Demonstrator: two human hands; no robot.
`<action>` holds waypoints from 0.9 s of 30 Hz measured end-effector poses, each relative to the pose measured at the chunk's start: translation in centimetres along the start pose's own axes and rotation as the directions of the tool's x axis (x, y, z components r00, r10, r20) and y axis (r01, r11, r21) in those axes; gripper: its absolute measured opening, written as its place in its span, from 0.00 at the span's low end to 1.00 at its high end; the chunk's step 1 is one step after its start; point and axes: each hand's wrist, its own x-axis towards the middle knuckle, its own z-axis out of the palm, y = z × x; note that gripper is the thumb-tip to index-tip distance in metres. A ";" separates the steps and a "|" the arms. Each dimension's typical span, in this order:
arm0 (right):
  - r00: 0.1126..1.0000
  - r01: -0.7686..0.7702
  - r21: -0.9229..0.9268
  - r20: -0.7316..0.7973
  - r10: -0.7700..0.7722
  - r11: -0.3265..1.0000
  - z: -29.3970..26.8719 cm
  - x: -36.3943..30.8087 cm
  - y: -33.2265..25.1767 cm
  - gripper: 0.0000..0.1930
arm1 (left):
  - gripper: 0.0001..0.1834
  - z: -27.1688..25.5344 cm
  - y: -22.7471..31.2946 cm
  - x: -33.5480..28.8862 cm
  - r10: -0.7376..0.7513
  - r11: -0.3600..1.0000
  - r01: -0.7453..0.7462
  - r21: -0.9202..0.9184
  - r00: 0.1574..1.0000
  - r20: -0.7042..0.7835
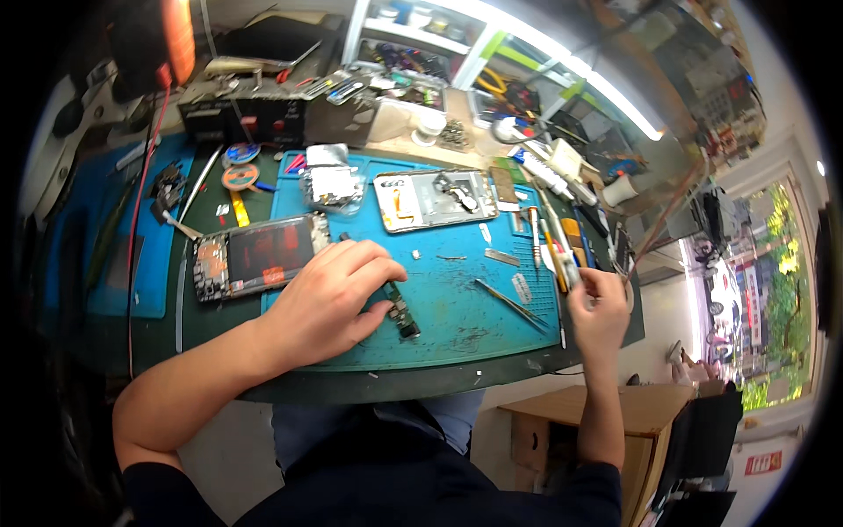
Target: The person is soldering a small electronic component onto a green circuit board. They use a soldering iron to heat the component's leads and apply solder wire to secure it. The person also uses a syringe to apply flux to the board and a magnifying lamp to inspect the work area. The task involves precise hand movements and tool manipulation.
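Low in the frame's middle, the left hand [329, 294] lies palm down on the teal mat [457, 321], its fingers curled onto a narrow dark circuit board [402, 314] and pinning it to the mat. At the lower right, past the table [219, 321] edge, the right hand [599, 307] is clenched around a thin tool [562, 268] held upright. Tweezers [509, 301] lie on the mat between the 2 hands. Left of centre, just beyond the left hand, rests an opened phone [255, 255]. Farther up, at the centre, a silver phone frame [435, 199] lies on the mat, with a row of pens and tools [553, 230] to its right.
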 end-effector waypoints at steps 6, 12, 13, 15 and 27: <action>0.998 0.050 0.491 -0.064 -0.021 0.870 -1.4 1.7 -0.1 0.14 | 0.18 0.1 0.0 -0.3 0.022 1.000 -0.022 0.008 1.000 -0.003; 0.947 -0.191 0.883 0.280 -0.154 0.429 0.4 4.0 -6.2 0.08 | 0.17 0.2 -0.3 -0.4 0.003 0.999 -0.003 -0.047 1.000 0.011; 0.923 -0.210 0.881 0.322 -0.213 0.424 0.7 4.1 -7.4 0.07 | 0.17 0.2 -0.4 -0.4 -0.004 0.998 0.004 -0.064 1.000 0.012; 0.905 -0.121 0.823 0.322 -0.280 0.555 0.9 4.3 -9.8 0.05 | 0.16 0.3 -0.5 -0.4 -0.012 0.996 0.013 -0.083 1.000 0.010; 0.894 -0.049 0.872 0.256 -0.368 0.487 3.4 2.9 -9.0 0.18 | 0.18 0.7 -0.5 -0.7 -0.052 0.995 0.052 -0.088 0.999 0.001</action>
